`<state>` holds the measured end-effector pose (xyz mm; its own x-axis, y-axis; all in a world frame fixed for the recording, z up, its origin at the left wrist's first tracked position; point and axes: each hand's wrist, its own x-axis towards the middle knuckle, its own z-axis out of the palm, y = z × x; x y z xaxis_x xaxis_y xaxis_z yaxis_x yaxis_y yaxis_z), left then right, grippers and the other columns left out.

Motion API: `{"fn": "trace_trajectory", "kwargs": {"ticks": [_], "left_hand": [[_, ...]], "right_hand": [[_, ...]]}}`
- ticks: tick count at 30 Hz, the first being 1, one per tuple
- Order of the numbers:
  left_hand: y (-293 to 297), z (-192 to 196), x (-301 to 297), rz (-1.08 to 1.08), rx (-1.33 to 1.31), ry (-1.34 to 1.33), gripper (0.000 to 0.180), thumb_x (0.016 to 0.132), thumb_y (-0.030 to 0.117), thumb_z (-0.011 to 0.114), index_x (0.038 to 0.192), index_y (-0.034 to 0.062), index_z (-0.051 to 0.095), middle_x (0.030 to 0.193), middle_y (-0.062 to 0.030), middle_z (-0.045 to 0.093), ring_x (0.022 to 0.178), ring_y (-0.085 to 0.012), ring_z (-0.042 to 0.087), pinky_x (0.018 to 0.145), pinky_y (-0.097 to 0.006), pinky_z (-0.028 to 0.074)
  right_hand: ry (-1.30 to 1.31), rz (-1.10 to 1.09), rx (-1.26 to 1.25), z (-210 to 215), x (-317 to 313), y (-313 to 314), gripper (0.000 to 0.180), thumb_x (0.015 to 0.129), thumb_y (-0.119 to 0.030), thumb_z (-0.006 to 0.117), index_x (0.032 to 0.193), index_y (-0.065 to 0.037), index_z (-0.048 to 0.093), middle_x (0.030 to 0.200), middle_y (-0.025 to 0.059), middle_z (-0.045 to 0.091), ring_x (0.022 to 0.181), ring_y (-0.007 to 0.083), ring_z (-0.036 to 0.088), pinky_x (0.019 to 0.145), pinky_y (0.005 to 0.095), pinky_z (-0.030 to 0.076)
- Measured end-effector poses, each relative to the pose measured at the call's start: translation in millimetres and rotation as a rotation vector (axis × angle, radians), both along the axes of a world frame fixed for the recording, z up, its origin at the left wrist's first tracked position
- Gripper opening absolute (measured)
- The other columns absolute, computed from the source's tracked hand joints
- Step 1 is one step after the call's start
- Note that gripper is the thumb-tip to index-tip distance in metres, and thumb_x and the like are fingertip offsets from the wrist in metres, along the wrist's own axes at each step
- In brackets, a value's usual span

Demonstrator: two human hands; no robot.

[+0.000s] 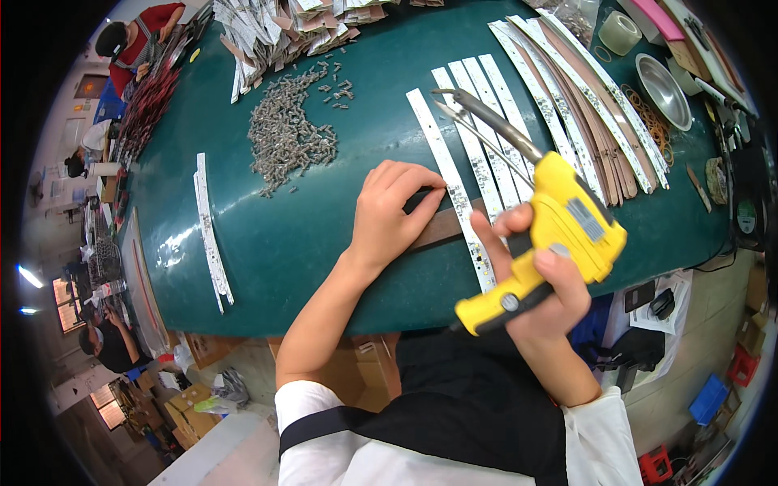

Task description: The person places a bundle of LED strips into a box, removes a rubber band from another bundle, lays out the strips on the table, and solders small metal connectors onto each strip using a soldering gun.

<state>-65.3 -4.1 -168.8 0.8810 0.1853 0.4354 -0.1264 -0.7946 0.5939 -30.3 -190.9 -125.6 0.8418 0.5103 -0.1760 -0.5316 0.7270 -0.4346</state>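
Note:
In my right hand [559,304] is a yellow and black soldering gun [579,215]. Its metal barrel and thin feed tube point up and to the left, above the white circuit board strips [498,121]. The nearest white circuit board strip [444,166] lies slantwise across a brown bar [442,228]. My left hand [393,206] rests beside this strip, thumb and forefinger pinched together close to its left edge. Whatever lies between those fingertips is too small or hidden to tell. The soldering tip hangs above the board, apart from my left fingers.
Small metal parts [288,134] lie heaped on the green table [340,300]. Two white strips [209,231] lie at the left, and stacked strips [567,105] at the right. Beyond them are a metal bowl [664,89] and rubber bands [648,121]. Other people work at the far left.

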Motion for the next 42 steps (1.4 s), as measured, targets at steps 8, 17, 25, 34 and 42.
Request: {"fn": "trace_trajectory", "kwargs": {"ticks": [8,17,25,34,42], "left_hand": [[3,2,-2,0.032,-0.035,0.019,0.016,0.071,0.003,0.072,0.085,0.0041,0.065,0.082,-0.0061,0.064,0.076,-0.0212,0.059,0.070,-0.031,0.047],[2,-1,-4,0.065,-0.029,0.058,0.016,0.070,0.004,0.072,0.084,0.0047,0.066,0.083,-0.0060,0.059,0.080,-0.0213,0.055,0.069,-0.030,0.045],[4,-2,-3,0.055,-0.009,0.066,0.014,0.070,0.006,0.072,0.082,0.0051,0.066,0.082,-0.0060,0.059,0.080,-0.0218,0.055,0.071,-0.032,0.045],[4,-3,-4,0.060,-0.018,0.072,0.013,0.070,0.006,0.072,0.081,0.0053,0.066,0.081,-0.0054,0.059,0.079,-0.0213,0.055,0.070,-0.031,0.044],[3,-3,-2,0.054,-0.021,0.080,0.012,0.070,0.006,0.072,0.082,0.0049,0.067,0.081,-0.0053,0.060,0.078,-0.0206,0.055,0.069,-0.030,0.045]], "right_hand": [[-0.437,0.269,-0.675,27,14,-69,0.051,0.080,-0.003,0.063,0.128,0.004,0.047,0.092,0.0110,0.062,0.071,0.0129,0.059,0.062,0.0246,0.050],[-0.363,0.394,-0.697,25,15,-66,0.064,0.079,0.005,0.060,0.139,0.002,0.038,0.088,0.0100,0.062,0.063,0.0090,0.054,0.054,0.0208,0.045],[-0.344,0.435,-0.732,31,18,-67,0.063,0.079,0.006,0.061,0.138,0.002,0.039,0.086,0.0091,0.061,0.062,0.0086,0.054,0.052,0.0205,0.044],[-0.369,0.430,-0.753,32,16,-67,0.054,0.079,0.005,0.062,0.131,0.004,0.047,0.086,0.0095,0.062,0.064,0.0096,0.056,0.053,0.0209,0.048],[-0.369,0.239,-0.665,31,15,-83,0.056,0.078,-0.005,0.066,0.129,0.003,0.046,0.092,0.0160,0.060,0.081,0.0186,0.060,0.055,0.0248,0.053]]}}
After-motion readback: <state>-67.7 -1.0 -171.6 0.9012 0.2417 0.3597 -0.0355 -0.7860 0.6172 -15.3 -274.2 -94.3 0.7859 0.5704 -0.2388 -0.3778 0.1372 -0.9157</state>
